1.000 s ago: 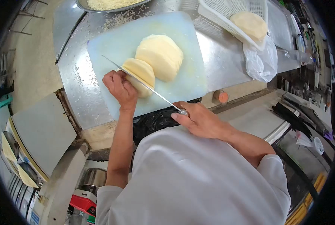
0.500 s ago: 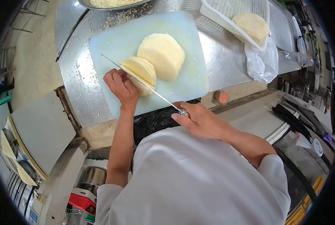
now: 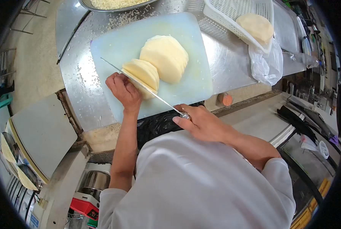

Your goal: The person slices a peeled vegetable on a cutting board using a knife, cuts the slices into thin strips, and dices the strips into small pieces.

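My right hand is closed round the handle of a long knife, near the front edge of the cutting board. Its blade slants up to the left, along the sliced jicama piece, a pale peeled root. My left hand has its fingers curled against the near side of this piece, left of the blade; the fingertips are partly hidden. Just beyond and touching the slices lies a larger cut block of jicama, with slice lines along its edge.
A metal bowl of small pale bits stands at the far edge, with crumbs scattered on the steel table. At the far right a white plastic basket holds another peeled round, beside a clear plastic bag.
The knife has shifted slightly toward the left, its tip a little farther out. My left hand and the jicama have barely moved.
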Available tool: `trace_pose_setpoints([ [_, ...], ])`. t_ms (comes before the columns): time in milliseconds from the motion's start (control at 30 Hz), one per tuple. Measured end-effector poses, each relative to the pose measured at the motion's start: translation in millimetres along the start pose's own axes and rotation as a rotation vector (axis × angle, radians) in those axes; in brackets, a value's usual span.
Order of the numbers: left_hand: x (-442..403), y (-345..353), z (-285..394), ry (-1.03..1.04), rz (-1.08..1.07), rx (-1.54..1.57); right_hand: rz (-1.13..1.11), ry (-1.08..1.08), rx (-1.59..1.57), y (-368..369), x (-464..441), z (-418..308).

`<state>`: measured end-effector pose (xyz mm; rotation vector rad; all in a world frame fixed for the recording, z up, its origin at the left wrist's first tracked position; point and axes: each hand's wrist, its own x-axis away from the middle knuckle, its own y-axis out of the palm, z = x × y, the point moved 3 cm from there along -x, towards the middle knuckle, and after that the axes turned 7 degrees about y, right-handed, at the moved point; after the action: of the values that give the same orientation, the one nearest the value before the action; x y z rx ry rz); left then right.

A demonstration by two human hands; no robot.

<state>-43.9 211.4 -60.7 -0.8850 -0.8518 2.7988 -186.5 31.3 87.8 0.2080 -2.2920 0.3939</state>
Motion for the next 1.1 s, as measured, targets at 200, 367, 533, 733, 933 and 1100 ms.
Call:
trace_pose_setpoints([
  [200, 2, 1, -3, 0.005, 0.051, 0.056, 0.086, -0.168, 0.082, 30, -83, 26],
  [367, 2, 0, -2, -0.032, 0.039, 0.052, 0.009, -0.023, 0.012, 7, -21, -7],
  [533, 2, 3, -5, 0.024, 0.069, 0.085, 0.016, -0.047, 0.002, 3, -4, 4],
  [733, 3, 0, -6, -0.021, 0.065, 0.04, 0.04, -0.113, 0.119, 30, -85, 21],
  [933, 1, -2, 2, 0.015, 0.075, 0.033, 0.064, -0.116, 0.018, 11, -10, 4],
  [1100, 7, 2, -11, 0.007, 0.074, 0.03, 0.033, -0.068, 0.007, 4, -2, 6],
])
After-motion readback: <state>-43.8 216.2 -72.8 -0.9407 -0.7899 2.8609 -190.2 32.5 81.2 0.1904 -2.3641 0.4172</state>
